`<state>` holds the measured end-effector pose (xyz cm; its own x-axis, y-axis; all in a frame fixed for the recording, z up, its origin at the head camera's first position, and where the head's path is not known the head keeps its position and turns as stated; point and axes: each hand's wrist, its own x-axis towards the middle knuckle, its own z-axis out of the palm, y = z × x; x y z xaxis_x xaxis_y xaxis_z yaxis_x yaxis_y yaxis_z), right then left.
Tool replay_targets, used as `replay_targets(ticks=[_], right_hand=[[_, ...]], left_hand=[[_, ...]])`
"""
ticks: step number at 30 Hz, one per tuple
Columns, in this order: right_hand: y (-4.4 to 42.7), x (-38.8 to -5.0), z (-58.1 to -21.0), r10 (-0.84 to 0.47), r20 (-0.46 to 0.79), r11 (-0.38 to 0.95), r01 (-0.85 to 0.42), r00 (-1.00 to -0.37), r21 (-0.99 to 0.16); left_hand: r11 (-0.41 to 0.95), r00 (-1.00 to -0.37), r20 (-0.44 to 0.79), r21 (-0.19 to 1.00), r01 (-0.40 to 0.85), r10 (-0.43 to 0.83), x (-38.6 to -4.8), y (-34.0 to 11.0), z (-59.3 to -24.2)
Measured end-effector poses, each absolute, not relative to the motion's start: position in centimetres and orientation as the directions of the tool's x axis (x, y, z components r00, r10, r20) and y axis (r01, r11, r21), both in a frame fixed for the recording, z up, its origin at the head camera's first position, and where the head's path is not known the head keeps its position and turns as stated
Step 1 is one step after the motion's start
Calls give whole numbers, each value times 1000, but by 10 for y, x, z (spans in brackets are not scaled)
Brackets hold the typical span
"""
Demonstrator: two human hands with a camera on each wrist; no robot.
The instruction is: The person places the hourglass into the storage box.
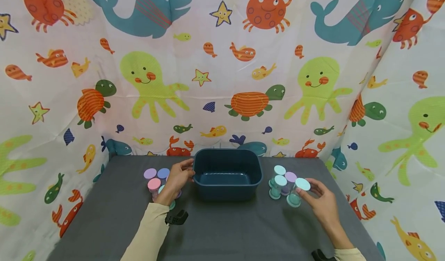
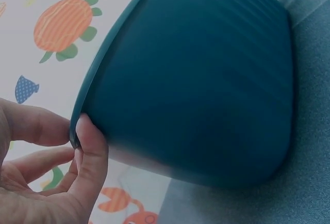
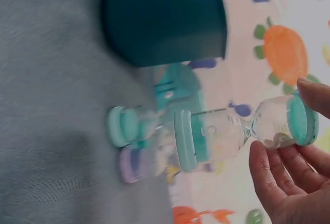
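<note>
A dark teal plastic bin (image 1: 227,193) stands at the back middle of the table. My left hand (image 1: 176,180) pinches its left rim between thumb and fingers, seen close in the left wrist view, where the bin's wall (image 2: 196,79) fills much of the frame. Over at the right, my right hand (image 1: 321,205) holds a small sand timer with mint caps (image 3: 219,131) by its top end, thumb on one side and fingertips on the other. In the right wrist view the timer appears raised off the table. Beside it stand a purple-capped timer (image 1: 290,177) and mint-capped timers (image 1: 275,189).
More sand timers, with purple (image 1: 150,173), blue (image 1: 163,173) and pink (image 1: 154,183) caps among them, stand left of the bin, partly hidden by my left hand. A grey cloth (image 1: 226,234) covers the table. A sea-animal curtain (image 1: 215,110) hangs behind and at both sides.
</note>
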<state>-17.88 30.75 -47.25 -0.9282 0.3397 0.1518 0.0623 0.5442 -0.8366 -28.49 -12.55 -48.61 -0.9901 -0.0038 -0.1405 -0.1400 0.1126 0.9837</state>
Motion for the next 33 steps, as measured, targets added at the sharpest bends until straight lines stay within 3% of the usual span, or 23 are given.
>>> replay_targets(ticks=[17, 25, 33], right_hand=[[262, -191, -410, 88, 307, 493, -226, -948, -840], [235, -211, -392, 14, 274, 331, -254, -962, -909], [206, -229, -387, -69, 231, 257, -241, -971, -936]], left_hand=[[115, -989, -147, 983, -146, -1, -285, -126, -486], [119, -990, -141, 983, -140, -1, -284, -128, -486], [130, -989, -145, 981, -144, -1, -285, -127, -487]])
